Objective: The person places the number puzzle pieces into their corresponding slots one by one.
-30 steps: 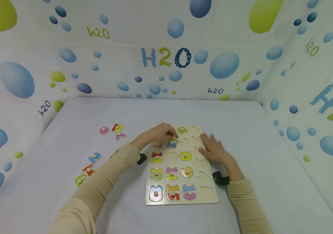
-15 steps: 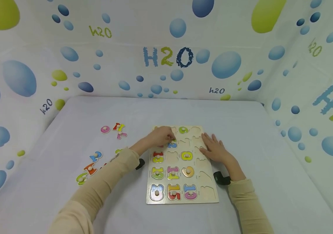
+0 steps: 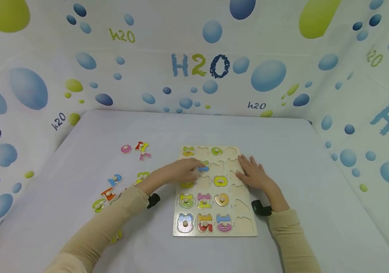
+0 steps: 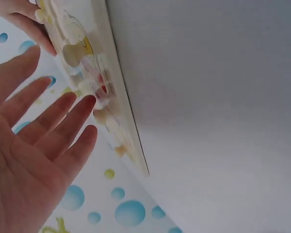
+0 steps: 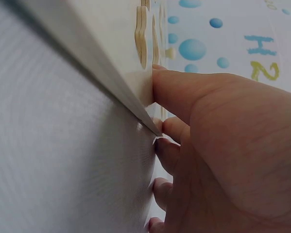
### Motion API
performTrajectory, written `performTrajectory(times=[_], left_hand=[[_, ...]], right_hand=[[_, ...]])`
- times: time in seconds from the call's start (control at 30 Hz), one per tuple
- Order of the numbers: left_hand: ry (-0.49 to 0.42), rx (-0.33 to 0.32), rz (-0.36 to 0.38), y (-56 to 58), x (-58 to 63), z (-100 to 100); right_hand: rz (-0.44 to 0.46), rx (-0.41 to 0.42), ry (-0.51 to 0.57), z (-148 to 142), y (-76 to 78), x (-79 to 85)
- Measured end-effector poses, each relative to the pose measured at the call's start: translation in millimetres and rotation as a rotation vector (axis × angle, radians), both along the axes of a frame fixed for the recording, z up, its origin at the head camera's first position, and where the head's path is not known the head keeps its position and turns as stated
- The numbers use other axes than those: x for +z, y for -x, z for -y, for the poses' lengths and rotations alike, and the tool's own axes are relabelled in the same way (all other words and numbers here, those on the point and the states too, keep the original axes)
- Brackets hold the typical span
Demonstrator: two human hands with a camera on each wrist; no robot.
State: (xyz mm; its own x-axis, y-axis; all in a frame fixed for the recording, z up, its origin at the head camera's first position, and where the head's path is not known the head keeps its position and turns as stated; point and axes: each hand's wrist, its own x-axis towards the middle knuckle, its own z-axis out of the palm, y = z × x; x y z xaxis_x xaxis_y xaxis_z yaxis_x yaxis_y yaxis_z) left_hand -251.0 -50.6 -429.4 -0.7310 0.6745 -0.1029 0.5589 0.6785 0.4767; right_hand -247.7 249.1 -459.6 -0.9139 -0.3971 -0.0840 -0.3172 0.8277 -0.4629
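A wooden number puzzle board lies on the table, with several knobbed number pieces in its recesses. My left hand is over the board's upper left, holding nothing, beside a green-and-blue number piece that sits in its recess. In the left wrist view, the left hand's fingers are spread and relaxed. My right hand rests on the board's right edge; its thumb lies on the board's face in the right wrist view. The left hand partly covers pieces in the left column.
Left of the board lie loose pieces: a pink zero, a blue number, a red-orange number and several others, some partly behind the left sleeve. Bare recesses run down the board's right column. A bubble-printed sheet stands behind the table.
My left hand has let go of the green-and-blue piece, straightened its fingers and drawn back left and down. The right hand stays on the board's edge. The head view has shifted slightly.
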Motion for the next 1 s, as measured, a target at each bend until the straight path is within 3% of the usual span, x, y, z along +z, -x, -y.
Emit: performTrajectory(times=[0.13, 0.27, 0.43, 0.53, 0.6, 0.8, 1.0], left_hand=[[-0.032, 0.032, -0.001, -16.8, 5.9, 33.7], [-0.105, 0.153, -0.030, -32.3, 13.4, 83.2], [-0.084, 0.329, -0.091, -42.1, 13.3, 129.8], [-0.031, 0.408, -0.085, -43.4, 9.2, 140.0], [-0.003, 0.424, -0.071, -42.7, 6.3, 141.6], [0.061, 0.401, -0.027, -38.6, -3.0, 143.2], [0.032, 0.381, -0.032, -39.5, -6.0, 145.5]], right_hand=[[-0.002, 0.002, 0.001, -0.9, 0.2, 1.3], [-0.007, 0.008, 0.012, -0.7, -0.6, 4.6], [-0.003, 0.009, 0.003, -2.5, -0.5, 5.4], [-0.002, 0.009, -0.002, -4.5, 0.1, 3.9], [-0.002, 0.010, 0.002, -5.4, 0.2, 2.8], [-0.002, 0.011, 0.010, -5.2, 0.4, -0.6], [-0.013, 0.019, 0.012, -0.8, -0.5, 1.1]])
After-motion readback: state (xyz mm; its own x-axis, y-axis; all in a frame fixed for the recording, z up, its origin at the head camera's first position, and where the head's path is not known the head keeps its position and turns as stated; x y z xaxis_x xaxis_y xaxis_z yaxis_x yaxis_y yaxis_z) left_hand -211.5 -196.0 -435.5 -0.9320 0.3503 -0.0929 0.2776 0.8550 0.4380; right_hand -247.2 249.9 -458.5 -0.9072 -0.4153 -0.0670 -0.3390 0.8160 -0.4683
